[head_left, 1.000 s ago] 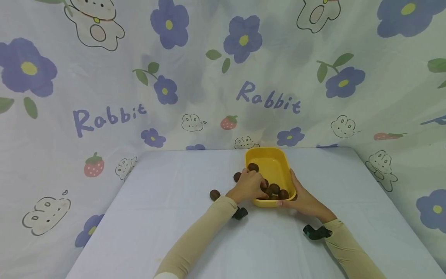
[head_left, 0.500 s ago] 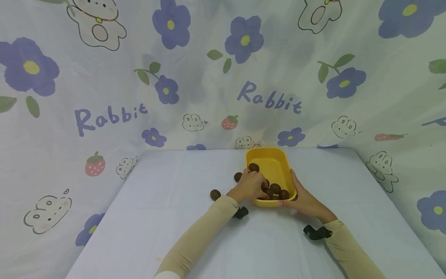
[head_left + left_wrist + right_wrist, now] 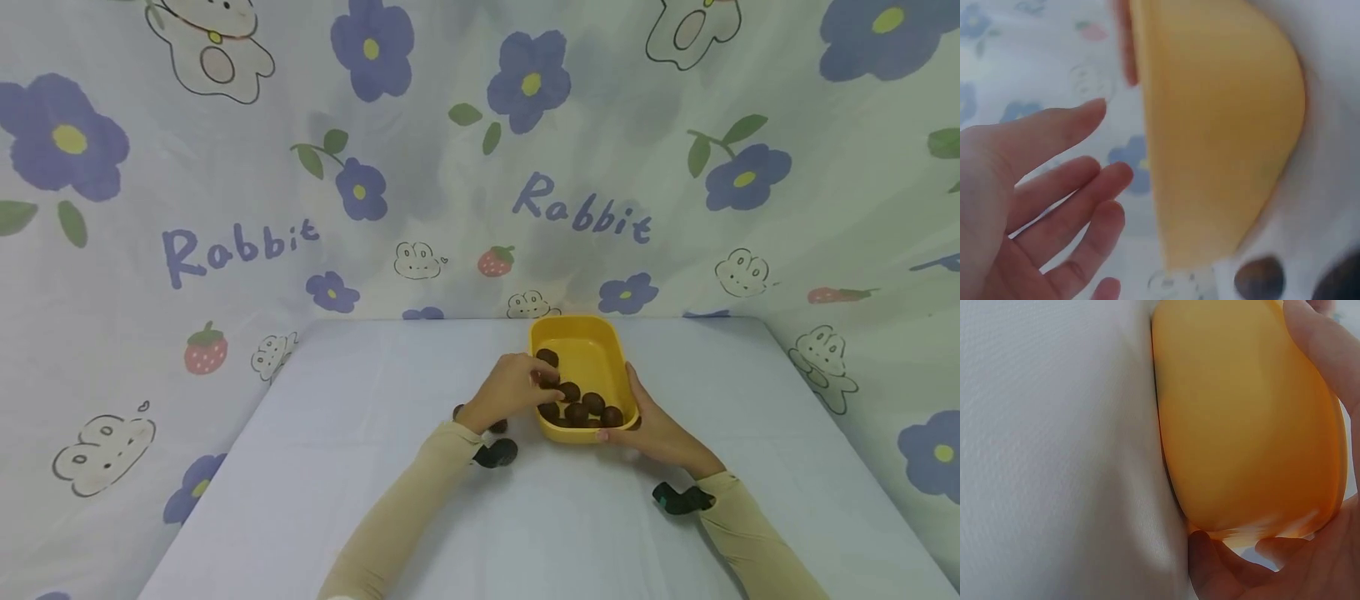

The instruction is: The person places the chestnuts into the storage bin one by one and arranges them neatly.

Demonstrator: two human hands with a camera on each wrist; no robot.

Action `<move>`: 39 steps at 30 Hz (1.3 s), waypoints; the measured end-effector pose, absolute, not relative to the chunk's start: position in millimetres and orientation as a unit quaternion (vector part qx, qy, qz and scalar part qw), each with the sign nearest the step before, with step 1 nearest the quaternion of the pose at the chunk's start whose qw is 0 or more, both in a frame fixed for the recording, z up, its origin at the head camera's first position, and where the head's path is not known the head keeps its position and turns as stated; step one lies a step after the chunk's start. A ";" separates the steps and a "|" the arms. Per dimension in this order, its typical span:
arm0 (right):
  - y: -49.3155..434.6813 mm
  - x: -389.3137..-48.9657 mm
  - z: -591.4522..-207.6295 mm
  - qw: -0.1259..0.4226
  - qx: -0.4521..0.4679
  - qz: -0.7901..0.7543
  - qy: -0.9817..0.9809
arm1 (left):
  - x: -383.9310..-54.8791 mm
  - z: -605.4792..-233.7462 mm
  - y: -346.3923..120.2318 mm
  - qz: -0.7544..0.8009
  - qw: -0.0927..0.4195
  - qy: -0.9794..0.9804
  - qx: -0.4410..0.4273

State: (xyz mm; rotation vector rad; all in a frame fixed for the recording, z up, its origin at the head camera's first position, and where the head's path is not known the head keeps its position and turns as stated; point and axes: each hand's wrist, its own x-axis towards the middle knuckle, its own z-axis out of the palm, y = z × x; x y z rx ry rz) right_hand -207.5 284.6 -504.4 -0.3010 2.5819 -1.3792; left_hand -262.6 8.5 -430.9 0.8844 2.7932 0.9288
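Toward the far edge of the white-covered table [image 3: 570, 525], a yellow, round-cornered, apparently plastic tub [image 3: 602, 358] stands, long axis running near to far. The right hand [image 3: 658, 427] grips its near right corner. The left hand [image 3: 504, 388], fingers loosely bent and visibly holding nothing, overhangs the left rim. Dark-brown round balls [image 3: 576, 414] crowd the near end; loose brown balls [image 3: 498, 427] lie outside, left.

This looks like a screened-off tabletop set-up; whether it stands in a home, lab or workshop cannot be told. Pale cloth [image 3: 442, 192] printed with purple flowers [image 3: 531, 83] hangs at the far, left and right sides, bordering a white-covered table [image 3: 570, 525].
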 end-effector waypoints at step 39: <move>281.8 -207.3 -502.3 0.107 -0.087 -0.455 0.880 | -218.4 -474.8 -109.5 0.302 -0.002 0.953 0.041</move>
